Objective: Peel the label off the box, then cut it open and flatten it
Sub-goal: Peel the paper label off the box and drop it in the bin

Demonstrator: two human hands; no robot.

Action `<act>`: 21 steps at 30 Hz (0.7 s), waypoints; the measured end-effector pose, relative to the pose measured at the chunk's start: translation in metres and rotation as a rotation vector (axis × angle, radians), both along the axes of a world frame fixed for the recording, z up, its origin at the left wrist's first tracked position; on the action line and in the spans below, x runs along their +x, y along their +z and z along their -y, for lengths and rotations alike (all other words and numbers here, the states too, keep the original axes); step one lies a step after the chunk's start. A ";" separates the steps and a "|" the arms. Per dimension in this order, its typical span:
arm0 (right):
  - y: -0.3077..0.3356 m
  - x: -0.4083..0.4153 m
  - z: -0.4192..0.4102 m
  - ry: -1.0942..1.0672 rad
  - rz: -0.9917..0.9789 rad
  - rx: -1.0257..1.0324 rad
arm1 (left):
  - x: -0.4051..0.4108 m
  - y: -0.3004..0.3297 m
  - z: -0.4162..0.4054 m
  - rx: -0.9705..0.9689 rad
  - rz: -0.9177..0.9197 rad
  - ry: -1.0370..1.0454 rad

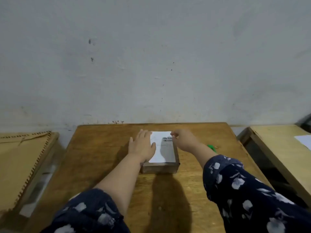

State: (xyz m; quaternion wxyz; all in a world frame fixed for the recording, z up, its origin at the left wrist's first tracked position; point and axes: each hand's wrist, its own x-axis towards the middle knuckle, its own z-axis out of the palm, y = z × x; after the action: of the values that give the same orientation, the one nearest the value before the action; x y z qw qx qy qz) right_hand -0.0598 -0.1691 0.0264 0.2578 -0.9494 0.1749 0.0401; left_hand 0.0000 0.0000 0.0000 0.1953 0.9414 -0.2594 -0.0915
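My left hand (142,145) flat, open, pinning small brown cardboard box (159,166) on wooden desk (94,157); right hand (182,140) pinching far corner of white paper label (161,148). Risk: fast pull tears label, leaves scraps

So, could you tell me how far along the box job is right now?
Nothing looks finished: the white label lies flat on the closed box. In hand: the left hand presses flat on the box's left side while the right hand picks at the label's far right corner. Left to do: peeling the label off, cutting, flattening. A green object, partly hidden behind the right arm, lies untouched.
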 end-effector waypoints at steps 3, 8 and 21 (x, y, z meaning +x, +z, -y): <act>-0.017 0.003 0.006 -0.056 -0.010 0.005 | -0.005 -0.021 0.006 0.070 -0.065 0.003; -0.037 0.025 0.015 -0.100 0.065 -0.010 | -0.011 -0.048 0.011 0.120 -0.016 0.008; -0.048 0.059 0.014 -0.294 0.101 -0.004 | -0.017 -0.056 0.013 0.173 0.073 0.038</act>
State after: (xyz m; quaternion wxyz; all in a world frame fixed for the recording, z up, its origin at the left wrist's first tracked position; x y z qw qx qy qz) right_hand -0.0010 -0.1829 -0.0221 0.2676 -0.9148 0.2988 -0.0463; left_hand -0.0168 -0.0135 -0.0559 0.1055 0.9622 -0.2395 -0.0752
